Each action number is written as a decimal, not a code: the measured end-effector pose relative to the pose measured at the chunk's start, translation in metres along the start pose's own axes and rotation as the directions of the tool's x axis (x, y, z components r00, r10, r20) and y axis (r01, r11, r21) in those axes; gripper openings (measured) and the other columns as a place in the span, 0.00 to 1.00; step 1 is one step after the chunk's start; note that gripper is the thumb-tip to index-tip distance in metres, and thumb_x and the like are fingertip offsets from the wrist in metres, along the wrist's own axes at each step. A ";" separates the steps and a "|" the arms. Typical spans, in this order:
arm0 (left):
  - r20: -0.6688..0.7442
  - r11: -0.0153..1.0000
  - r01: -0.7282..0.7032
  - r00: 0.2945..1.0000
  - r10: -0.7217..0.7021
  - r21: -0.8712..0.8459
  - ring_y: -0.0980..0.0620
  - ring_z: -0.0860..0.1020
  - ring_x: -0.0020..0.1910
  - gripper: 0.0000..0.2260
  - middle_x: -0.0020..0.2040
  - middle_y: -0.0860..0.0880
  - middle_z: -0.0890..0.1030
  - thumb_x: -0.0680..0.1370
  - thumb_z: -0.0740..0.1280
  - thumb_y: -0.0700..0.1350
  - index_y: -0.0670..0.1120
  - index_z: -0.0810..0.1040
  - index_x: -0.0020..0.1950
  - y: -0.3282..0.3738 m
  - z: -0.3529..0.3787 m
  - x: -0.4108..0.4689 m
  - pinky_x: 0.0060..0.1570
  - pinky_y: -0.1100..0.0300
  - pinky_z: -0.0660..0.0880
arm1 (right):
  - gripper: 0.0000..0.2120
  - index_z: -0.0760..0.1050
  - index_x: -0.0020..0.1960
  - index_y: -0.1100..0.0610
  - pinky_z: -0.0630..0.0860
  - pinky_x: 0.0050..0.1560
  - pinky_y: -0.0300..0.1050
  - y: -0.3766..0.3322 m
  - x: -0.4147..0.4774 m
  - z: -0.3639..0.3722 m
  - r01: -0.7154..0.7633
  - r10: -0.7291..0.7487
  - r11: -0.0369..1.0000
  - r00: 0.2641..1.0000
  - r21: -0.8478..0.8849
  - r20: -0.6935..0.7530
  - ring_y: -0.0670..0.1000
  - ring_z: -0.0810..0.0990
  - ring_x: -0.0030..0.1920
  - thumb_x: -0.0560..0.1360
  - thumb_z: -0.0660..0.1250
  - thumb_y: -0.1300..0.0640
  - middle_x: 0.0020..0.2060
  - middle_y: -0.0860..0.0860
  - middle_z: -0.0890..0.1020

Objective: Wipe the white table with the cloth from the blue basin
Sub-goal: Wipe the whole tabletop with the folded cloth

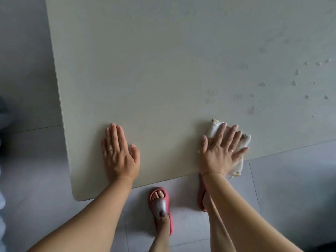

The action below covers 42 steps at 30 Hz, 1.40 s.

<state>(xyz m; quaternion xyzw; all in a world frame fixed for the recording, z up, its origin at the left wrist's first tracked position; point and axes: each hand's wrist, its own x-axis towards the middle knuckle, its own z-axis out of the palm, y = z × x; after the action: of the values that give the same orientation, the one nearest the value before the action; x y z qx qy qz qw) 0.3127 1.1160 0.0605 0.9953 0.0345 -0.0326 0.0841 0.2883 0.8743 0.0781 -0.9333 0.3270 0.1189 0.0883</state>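
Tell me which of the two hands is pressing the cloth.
The right hand, spread flat on the white patterned cloth at the white table's near edge. The left hand lies flat on bare tabletop.

The floor (291, 188) is made of big grey tiles with thin dark lines between them. It shows at 9 o'clock and all along the bottom, from 7 o'clock round to 4 o'clock.

A red slipper (161, 208) with a shiny grey strap sits on the floor at 6 o'clock. A foot is in it, and the toes peek out of the front. A second red slipper (202, 193) is just to its right, near 5 o'clock. Only its side shows.

Something dark and blurry (4, 113) sits at the edge at 9 o'clock. I cannot tell what it is.
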 end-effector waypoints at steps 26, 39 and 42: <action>-0.019 0.998 0.025 0.999 -0.026 -0.054 0.42 0.58 0.75 0.29 0.76 0.41 0.59 0.77 0.52 0.52 0.39 0.59 0.75 0.163 0.022 0.095 0.73 0.47 0.54 | 0.29 0.57 0.75 0.48 0.51 0.73 0.58 0.081 0.137 -0.046 0.810 -0.811 0.565 0.580 -0.158 0.072 0.55 0.58 0.75 0.76 0.54 0.40 0.75 0.52 0.59; -0.010 0.999 0.035 0.999 -0.035 -0.040 0.42 0.59 0.75 0.30 0.76 0.41 0.60 0.75 0.54 0.50 0.37 0.61 0.74 0.166 0.016 0.095 0.72 0.46 0.56 | 0.31 0.58 0.75 0.48 0.54 0.71 0.59 0.041 0.156 -0.047 0.916 -0.909 0.369 0.391 -0.158 0.142 0.54 0.56 0.75 0.75 0.55 0.39 0.74 0.51 0.61; -0.012 0.999 0.040 0.999 -0.041 -0.030 0.43 0.58 0.75 0.29 0.76 0.41 0.60 0.75 0.54 0.50 0.38 0.60 0.74 0.167 0.017 0.096 0.72 0.46 0.56 | 0.30 0.54 0.76 0.48 0.47 0.74 0.57 0.052 0.202 -0.063 0.727 -0.726 0.673 0.684 -0.133 0.066 0.52 0.51 0.76 0.76 0.50 0.40 0.76 0.51 0.57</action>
<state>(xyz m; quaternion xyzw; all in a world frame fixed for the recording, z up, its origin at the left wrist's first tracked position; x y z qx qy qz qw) 0.4192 0.9552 0.0643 0.9932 0.0557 -0.0277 0.0979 0.4192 0.6999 0.0775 -0.9897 -0.0809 0.1012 0.0600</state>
